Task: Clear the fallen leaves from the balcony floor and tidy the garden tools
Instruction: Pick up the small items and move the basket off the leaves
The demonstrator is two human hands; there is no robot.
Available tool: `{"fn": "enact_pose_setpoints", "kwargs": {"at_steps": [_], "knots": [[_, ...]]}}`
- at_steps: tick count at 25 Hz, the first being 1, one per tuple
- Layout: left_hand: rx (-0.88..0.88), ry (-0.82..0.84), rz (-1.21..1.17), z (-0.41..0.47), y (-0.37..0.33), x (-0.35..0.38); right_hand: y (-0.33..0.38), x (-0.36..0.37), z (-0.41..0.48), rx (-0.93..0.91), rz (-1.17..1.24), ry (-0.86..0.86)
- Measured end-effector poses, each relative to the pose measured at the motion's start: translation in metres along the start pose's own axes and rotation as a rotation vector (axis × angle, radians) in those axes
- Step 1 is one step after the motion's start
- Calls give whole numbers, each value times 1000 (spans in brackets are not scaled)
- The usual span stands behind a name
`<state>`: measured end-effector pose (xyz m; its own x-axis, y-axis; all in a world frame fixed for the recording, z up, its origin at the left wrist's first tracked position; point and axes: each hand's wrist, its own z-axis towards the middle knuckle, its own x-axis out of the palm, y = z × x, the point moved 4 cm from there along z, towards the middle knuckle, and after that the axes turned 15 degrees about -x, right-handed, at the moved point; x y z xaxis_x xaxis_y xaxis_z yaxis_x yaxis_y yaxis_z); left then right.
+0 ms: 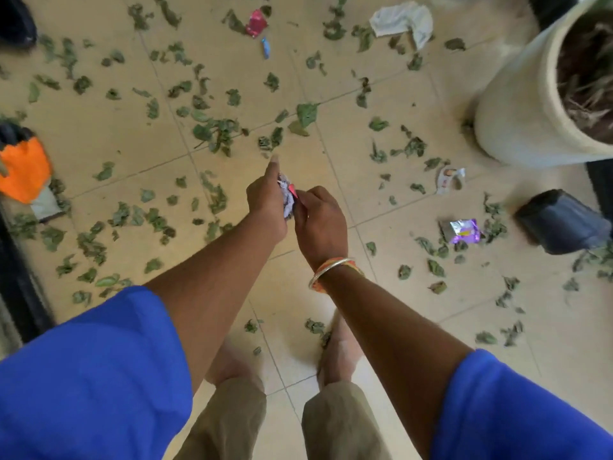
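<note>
Beige tiled balcony floor (414, 313), strewn across most of the frame with green fallen leaves (219, 127), thickest through the middle and the left.

At centre frame, both hands meeting over the floor. Left hand (267, 202) clenched around a crumpled greyish wrapper (287, 197), forefinger stretched forward. Right hand (320, 224) pinching the same wrapper at a pink corner, fingers curled; a metal bangle and orange threads (333, 272) on that wrist. Blue sleeves (93, 370) at the lower corners, khaki shorts and bare feet at the bottom centre.

Around the hands:
- Upper right: large cream planter (517, 104) with dry stems and dark soil inside.
- Right, below the planter: small black pot (560, 222) lying tipped on its side.
- Just left of the black pot: shiny purple wrapper (462, 231), printing too small to read.
- Between planter and purple wrapper: torn white wrapper (447, 179) with a red mark, lettering unreadable.
- Top centre: pink wrapper (256, 23), and just below it a small blue item (265, 48), blurred.
- Top right of centre: crumpled white cloth (403, 21).
- Left edge: orange object (25, 169) atop something grey, nature unclear.
- Upper left corner: dark shape, cut off by the frame.

No garden tool clearly recognisable. No legible brand or writing anywhere.
</note>
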<state>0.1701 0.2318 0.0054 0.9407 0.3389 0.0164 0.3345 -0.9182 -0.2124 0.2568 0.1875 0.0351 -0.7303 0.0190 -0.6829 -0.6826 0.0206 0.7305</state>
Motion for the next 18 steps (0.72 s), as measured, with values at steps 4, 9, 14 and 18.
{"fn": "enact_pose_setpoints", "kwargs": {"at_steps": [4, 9, 14, 18], "knots": [[-10, 39, 258, -24, 42, 59, -29, -39, -21, 164, -38, 12], [-16, 73, 393, -34, 86, 84, -52, -73, -45, 48, -292, 139], [13, -13, 391, -19, 102, 102, -74, -81, -74, 42, -304, 185], [12, -73, 539, -12, 110, 113, -104, -105, -82, 207, 228, -3]]}}
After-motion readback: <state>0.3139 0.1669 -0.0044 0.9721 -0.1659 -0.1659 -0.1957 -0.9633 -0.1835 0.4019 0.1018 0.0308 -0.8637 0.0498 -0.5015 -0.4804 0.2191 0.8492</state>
